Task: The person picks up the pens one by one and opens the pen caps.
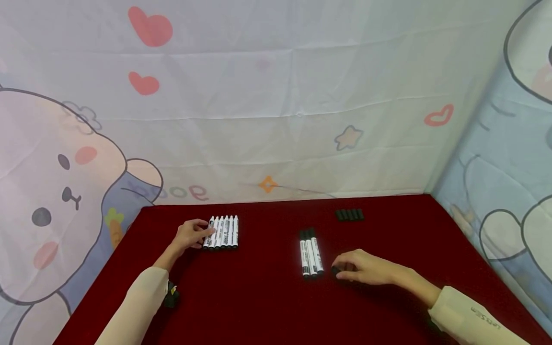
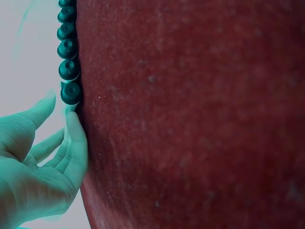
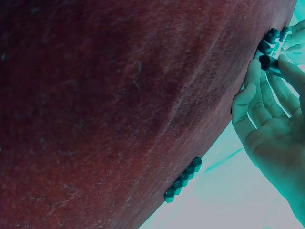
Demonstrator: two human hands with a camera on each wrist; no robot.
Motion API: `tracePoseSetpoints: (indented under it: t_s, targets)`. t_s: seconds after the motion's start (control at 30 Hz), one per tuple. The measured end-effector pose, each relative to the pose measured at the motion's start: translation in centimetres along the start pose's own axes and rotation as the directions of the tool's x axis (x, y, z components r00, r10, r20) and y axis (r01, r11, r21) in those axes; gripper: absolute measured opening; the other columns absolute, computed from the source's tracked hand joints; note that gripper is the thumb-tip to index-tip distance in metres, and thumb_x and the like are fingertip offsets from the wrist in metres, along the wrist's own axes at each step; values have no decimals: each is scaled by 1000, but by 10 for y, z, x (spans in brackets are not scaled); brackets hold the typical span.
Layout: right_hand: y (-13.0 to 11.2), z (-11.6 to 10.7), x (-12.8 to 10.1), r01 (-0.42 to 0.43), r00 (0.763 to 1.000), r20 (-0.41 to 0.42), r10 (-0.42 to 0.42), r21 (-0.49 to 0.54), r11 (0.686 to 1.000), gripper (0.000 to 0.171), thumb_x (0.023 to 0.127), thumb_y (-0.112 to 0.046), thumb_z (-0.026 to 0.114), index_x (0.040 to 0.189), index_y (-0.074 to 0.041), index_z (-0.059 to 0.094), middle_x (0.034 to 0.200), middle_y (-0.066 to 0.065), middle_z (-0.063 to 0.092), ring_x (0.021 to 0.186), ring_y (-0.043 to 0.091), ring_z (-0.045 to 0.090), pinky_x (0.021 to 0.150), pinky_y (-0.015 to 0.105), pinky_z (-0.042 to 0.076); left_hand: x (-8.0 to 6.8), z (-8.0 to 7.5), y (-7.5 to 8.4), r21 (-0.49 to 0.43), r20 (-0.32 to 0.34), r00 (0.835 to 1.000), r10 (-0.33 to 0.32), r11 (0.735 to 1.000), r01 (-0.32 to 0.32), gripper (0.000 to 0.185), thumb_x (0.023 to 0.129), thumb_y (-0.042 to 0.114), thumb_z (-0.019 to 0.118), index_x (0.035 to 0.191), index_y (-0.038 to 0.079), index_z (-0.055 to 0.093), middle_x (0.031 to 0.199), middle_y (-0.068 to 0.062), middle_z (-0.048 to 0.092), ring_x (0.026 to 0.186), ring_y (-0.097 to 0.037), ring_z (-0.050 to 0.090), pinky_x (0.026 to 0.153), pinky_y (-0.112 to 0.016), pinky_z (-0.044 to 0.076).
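In the head view a row of several uncapped white markers (image 1: 221,233) lies side by side on the left of the table. My left hand (image 1: 194,234) reaches over the row's left edge with loosely bent fingers, fingertips at the outermost marker. The left wrist view shows the markers' black ends (image 2: 70,93) in line, with the left hand (image 2: 47,167) beside the nearest one. My right hand (image 1: 366,267) pinches a black marker cap (image 3: 269,64) between thumb and fingertips, just right of three capped white markers (image 1: 311,256).
A row of several black caps (image 1: 350,214) stands toward the back right of the red tablecloth (image 1: 258,297). A printed curtain (image 1: 302,96) hangs behind the table's far edge and along the sides.
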State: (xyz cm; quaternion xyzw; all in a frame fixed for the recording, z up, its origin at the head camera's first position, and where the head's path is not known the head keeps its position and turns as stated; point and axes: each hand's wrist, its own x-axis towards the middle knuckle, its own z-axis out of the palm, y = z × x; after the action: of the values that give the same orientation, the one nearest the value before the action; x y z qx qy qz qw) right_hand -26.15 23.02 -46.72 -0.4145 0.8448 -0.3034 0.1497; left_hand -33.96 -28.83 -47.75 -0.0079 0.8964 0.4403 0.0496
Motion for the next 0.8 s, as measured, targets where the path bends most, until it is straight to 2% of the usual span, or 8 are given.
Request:
tracePoseSetpoints:
  t_s: [0.17, 0.53, 0.8]
  targets:
    - [-1, -1, -1, -13, 1000, 9, 13, 42, 999, 37, 104, -26, 60, 127, 2, 64, 119, 15, 71, 84, 3, 67, 75, 20, 58, -3, -2, 1, -4, -20, 999, 46, 999, -46, 51, 99, 21, 70, 135, -11, 55, 103, -25, 68, 69, -16, 64, 64, -35, 63]
    - [6, -5, -1, -19, 1000, -12, 19, -10, 1000, 36, 104, -28, 61, 126, -1, 66, 117, 9, 72, 88, 1, 65, 77, 20, 58, -7, -7, 14, 69, -49, 990, 129, 990, -125, 48, 98, 20, 70, 134, -10, 58, 100, -26, 70, 75, -25, 68, 64, -33, 61]
    - [12, -8, -1, -29, 999, -14, 30, 74, 997, 34, 104, -26, 61, 125, 1, 65, 110, 8, 72, 78, 3, 67, 71, 22, 59, -14, 7, 30, 112, -28, 975, 219, 970, -214, 47, 97, 20, 72, 131, -10, 61, 98, -25, 73, 76, -30, 68, 63, -30, 54]
